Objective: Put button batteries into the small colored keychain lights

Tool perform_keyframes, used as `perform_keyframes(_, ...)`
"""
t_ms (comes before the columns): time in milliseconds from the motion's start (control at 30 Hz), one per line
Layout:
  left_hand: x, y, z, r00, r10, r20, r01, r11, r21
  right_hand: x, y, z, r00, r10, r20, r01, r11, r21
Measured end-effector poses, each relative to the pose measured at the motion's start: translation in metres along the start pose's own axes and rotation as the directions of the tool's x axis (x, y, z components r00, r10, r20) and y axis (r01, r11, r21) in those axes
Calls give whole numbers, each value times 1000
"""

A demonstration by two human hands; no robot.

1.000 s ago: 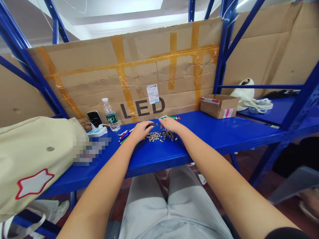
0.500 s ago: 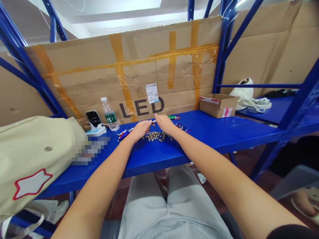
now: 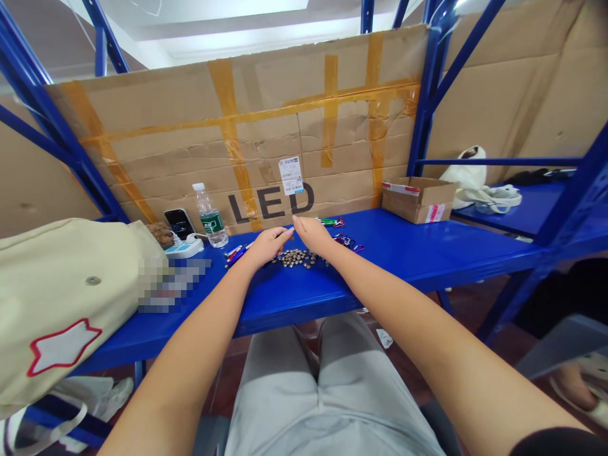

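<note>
My left hand (image 3: 266,244) and my right hand (image 3: 311,233) rest on the blue shelf (image 3: 403,253), and their fingertips meet in a pinch just above a heap of several small metal buttons (image 3: 297,258). What the fingers pinch is hidden. Coloured pen-like sticks (image 3: 236,253) lie left of my left hand. More green and red sticks (image 3: 330,221) lie behind my right hand, and small coloured clips (image 3: 350,242) sit to its right.
A water bottle (image 3: 209,215), a phone (image 3: 179,223) and a power strip (image 3: 185,247) stand at the back left. A beige bag (image 3: 61,291) fills the left end. An open cardboard box (image 3: 418,199) sits at the back right, with a cardboard wall (image 3: 266,139) behind.
A thin dark stick showed between my hands a second ago; it is now hidden as both hands have drawn together and slightly away from me. The clips right of my right hand have come into sight.
</note>
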State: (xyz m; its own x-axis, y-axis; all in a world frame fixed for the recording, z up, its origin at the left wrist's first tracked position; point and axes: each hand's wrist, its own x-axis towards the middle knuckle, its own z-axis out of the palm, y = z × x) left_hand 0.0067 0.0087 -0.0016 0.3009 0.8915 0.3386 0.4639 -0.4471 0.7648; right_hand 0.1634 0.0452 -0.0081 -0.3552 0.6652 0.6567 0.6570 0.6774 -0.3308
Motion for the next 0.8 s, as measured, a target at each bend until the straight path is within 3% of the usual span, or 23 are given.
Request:
perform_keyframes(133,-4,1,-3,973,-105,207,176,913,-367,-3,-4,-4,997,-66,-41,64,996,-69)
perform_keyframes(233,-4,-2,-3,965,-142,222,218,904,-369,-2,0,-1,995,-97,-33,96,995,-27)
perform_keyframes(400,1,-9,1,997,-53,61,56,997,-49,0,9,4,999,-37,38,37,999,7)
perform_keyframes(533,3,-14,-3,993,110,31,-114,948,297,-1,7,0,988,31,148,-13,993,-121)
perform_keyframes(633,3,-17,-9,983,162,82,-181,860,478,-1,5,-2,977,65,205,-26,982,-189)
perform_keyframes(800,5,-25,-18,972,98,212,-209,774,598,-1,9,-3,970,115,216,-63,970,-234)
